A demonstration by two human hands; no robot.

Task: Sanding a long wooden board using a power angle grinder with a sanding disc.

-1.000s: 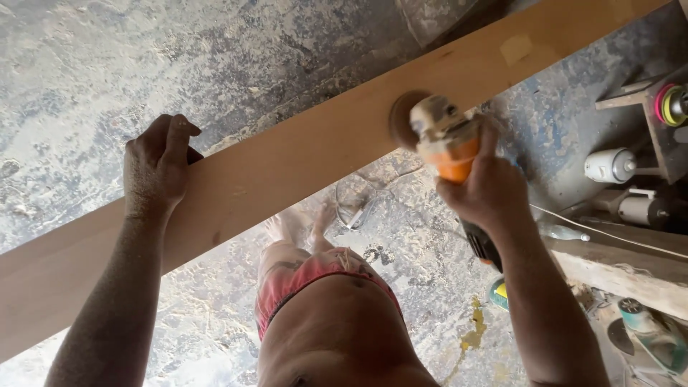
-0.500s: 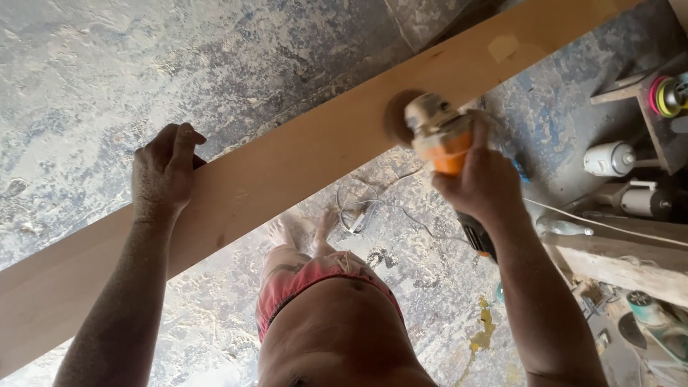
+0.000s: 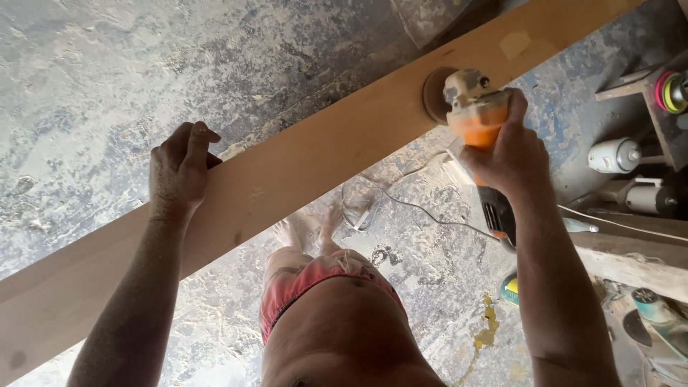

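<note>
A long pale wooden plank (image 3: 308, 165) runs diagonally from the lower left to the upper right. My left hand (image 3: 180, 168) grips its far edge, fingers curled over the top. My right hand (image 3: 510, 154) is closed around an orange angle grinder (image 3: 475, 115). Its round brown sanding disc (image 3: 435, 94) lies flat against the plank's face near the upper right. The grinder's black rear end (image 3: 499, 217) sticks out below my wrist.
A dusty, sawdust-covered floor (image 3: 107, 86) lies below, with a white cable (image 3: 401, 204) coiled near my bare feet (image 3: 308, 229). At the right are a wooden bench (image 3: 631, 265), a white canister (image 3: 615, 155), other power tools (image 3: 656, 315) and a yellow stain (image 3: 489, 326).
My right hand has slid the grinder up and to the right along the plank. My left hand has shifted slightly right along the plank's edge.
</note>
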